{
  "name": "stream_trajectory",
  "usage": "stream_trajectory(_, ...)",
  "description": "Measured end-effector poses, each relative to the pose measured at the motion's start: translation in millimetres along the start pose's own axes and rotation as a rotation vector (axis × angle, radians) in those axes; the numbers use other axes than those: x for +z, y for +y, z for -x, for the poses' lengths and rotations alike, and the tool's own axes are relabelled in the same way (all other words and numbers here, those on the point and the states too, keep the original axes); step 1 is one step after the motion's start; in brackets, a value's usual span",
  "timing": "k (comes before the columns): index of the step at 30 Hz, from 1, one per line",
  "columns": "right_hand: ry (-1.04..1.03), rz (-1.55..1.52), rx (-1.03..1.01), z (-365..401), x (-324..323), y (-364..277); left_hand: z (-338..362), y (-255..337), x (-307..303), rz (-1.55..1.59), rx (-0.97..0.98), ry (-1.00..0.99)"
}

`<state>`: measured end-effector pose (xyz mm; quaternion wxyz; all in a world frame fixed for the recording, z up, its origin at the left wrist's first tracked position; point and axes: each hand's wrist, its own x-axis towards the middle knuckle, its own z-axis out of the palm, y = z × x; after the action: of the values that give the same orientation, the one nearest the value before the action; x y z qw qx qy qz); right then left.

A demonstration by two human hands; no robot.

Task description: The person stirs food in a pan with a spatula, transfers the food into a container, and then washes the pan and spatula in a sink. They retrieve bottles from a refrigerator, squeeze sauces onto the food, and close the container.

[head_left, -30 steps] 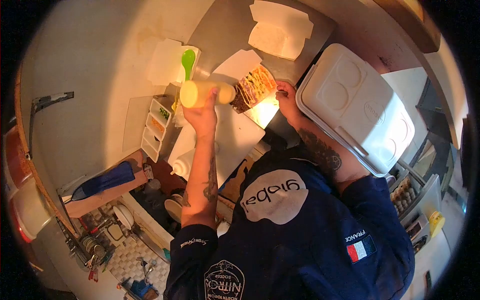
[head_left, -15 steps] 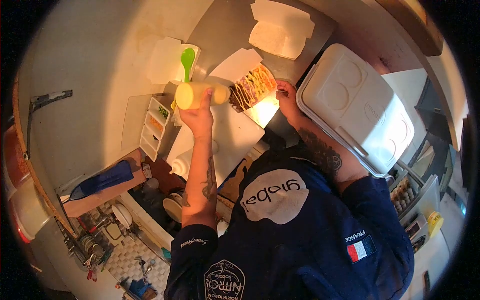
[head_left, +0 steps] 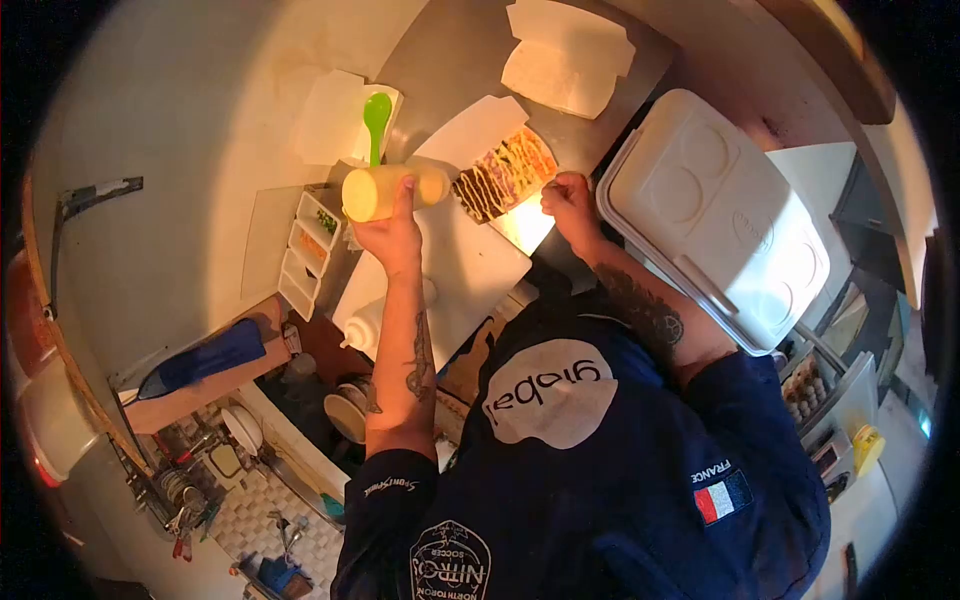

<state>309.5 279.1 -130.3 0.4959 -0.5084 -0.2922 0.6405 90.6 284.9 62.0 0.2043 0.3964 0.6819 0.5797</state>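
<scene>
My left hand [head_left: 392, 238] is wrapped round a squeeze bottle [head_left: 374, 194] of pale yellow sauce, tipped on its side with its nozzle end toward an open takeaway box [head_left: 470, 128]. Food [head_left: 505, 172] in the box lies in bands of dark brown, purple and orange, crossed by thin lines of yellow sauce. Beside the box's right edge, my right hand [head_left: 572, 208] is closed with curled fingers; what they hold, if anything, is hidden. Another squeeze bottle [head_left: 368, 325] lies on the white board [head_left: 460, 275] below.
A second open box [head_left: 565, 70] stands at the back. A green spoon [head_left: 377, 125] is by another white box [head_left: 330, 115] at left. Near it sits a divided tray [head_left: 305, 250] with chopped toppings. A large white lidded container [head_left: 715, 215] stands close to my right forearm.
My left hand and the bottle have shifted slightly left. Yellow lines now show more on the dark brown end. My right hand has moved from the box's corner down and left, its fingers more curled.
</scene>
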Motion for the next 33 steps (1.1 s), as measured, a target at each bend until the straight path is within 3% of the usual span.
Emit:
stream_trajectory(2,0.001,0.116,0.050,4,9,-15,8,3,0,0.022,-0.037,0.042)
stream_trajectory(8,0.073,0.498,-0.144,-31,13,18,31,7,-13,0.161,-0.200,0.152)
stream_trajectory(12,0.080,0.488,-0.097,-41,25,6,31,13,-11,0.177,-0.170,0.164)
stream_trajectory(14,0.078,0.524,-0.058,-37,30,-14,31,9,-16,0.104,-0.139,0.080)
stream_trajectory(23,-0.002,0.439,-0.055,-14,31,-18,22,-1,-12,0.000,-0.044,0.047)
stream_trajectory(24,-0.002,0.480,-0.129,-15,33,-13,17,-2,-12,-0.002,-0.027,0.062)
stream_trajectory(27,-0.049,0.438,-0.051,-15,28,-4,10,-6,-13,0.023,-0.017,0.091)
stream_trajectory(33,-0.085,0.439,-0.093,-19,27,1,42,-8,-16,0.013,-0.051,0.001)
